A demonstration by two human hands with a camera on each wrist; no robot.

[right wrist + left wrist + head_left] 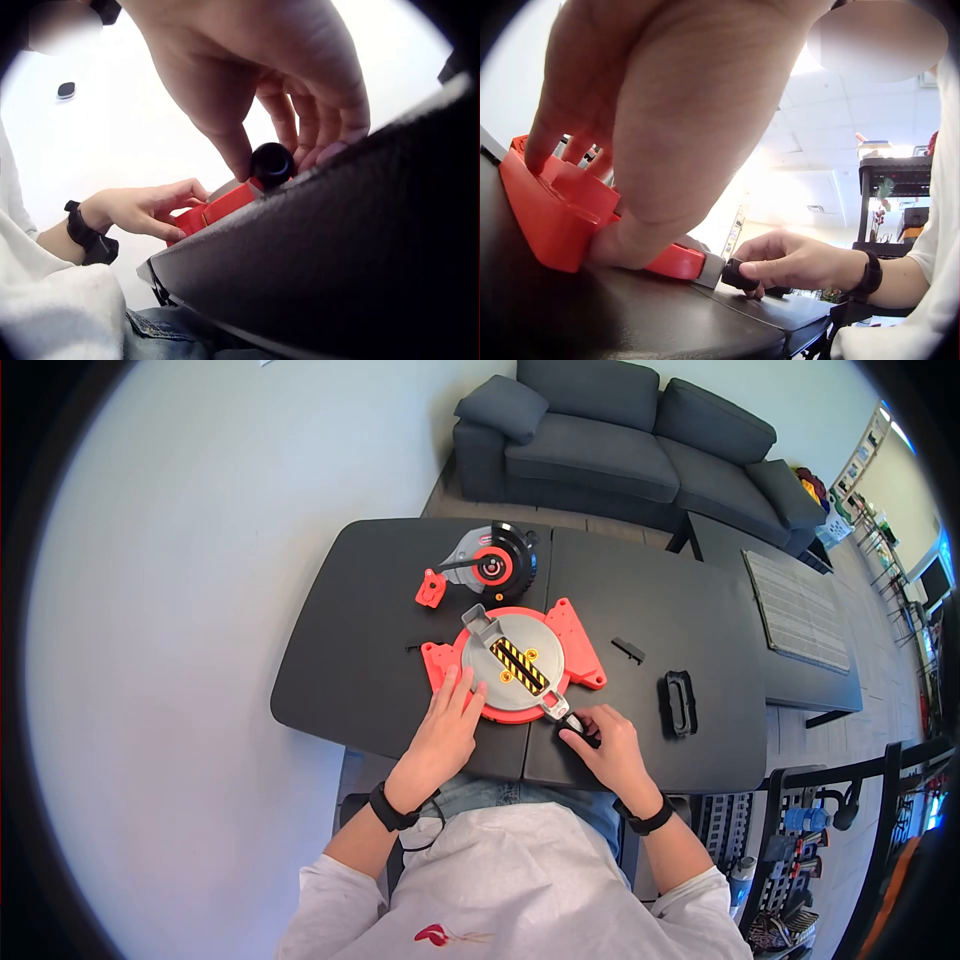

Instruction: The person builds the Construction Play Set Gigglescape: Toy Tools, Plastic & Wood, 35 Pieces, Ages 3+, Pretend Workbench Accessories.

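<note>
In the head view a round grey turntable [520, 638] with a yellow-and-black striped slot sits in a red base [578, 645], apparently part of a toy mitre saw. My left hand [447, 725] rests on the near left of this base, fingers spread over its red edge. In the left wrist view, its fingertips reach down to a red bracket [547, 217]. My right hand [610, 745] pinches the black knob [578, 732] on the turntable's front arm between thumb and fingers. The knob's round end [272, 164] faces the right wrist camera.
Behind the base lies a grey saw head [490, 565] with a black guard and red handle. To the right are a small black bar [628, 650] and a black oblong frame [679, 704]. A wall [200, 580] stands left; a sofa [600, 460] is beyond the black table [340, 610].
</note>
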